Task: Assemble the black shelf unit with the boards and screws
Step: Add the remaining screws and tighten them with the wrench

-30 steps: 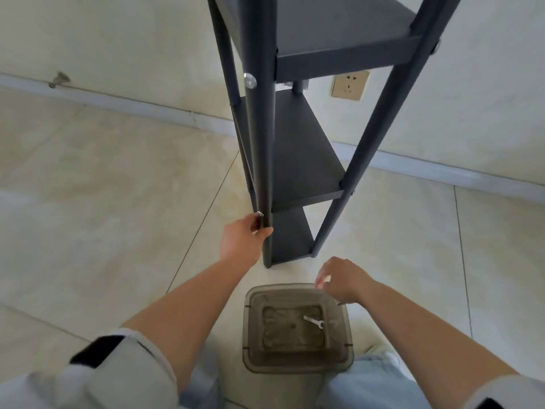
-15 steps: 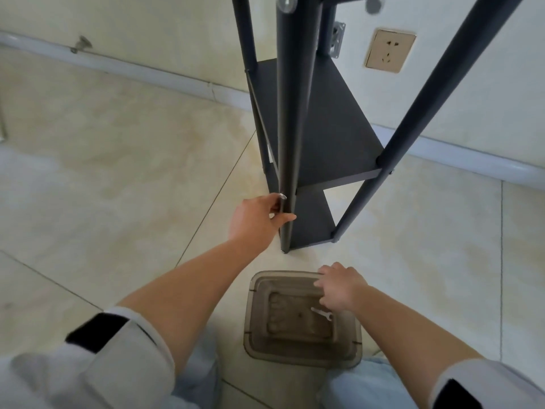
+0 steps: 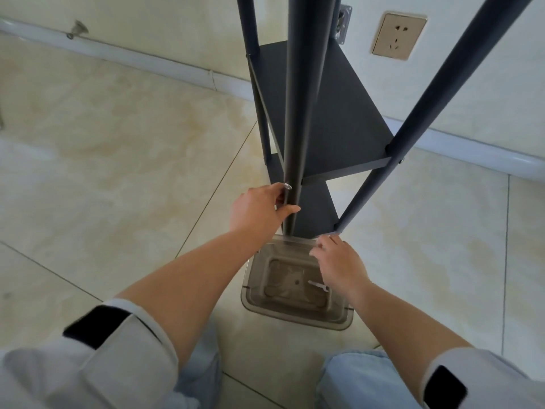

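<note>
Floor (image 3: 118,149) of large glossy cream tiles with pale beige marbling, divided by thin dark grout lines (image 3: 218,187). A rounded white skirting strip (image 3: 165,66) runs along the foot of the cream-painted wall (image 3: 165,22). A beige wall socket (image 3: 398,35) is set low on the wall, with a small metal fitting (image 3: 77,28) farther left, just above the skirting. Soft daylight sheens the tiles.

soft even daylight, wide-angle edge distortion
</note>
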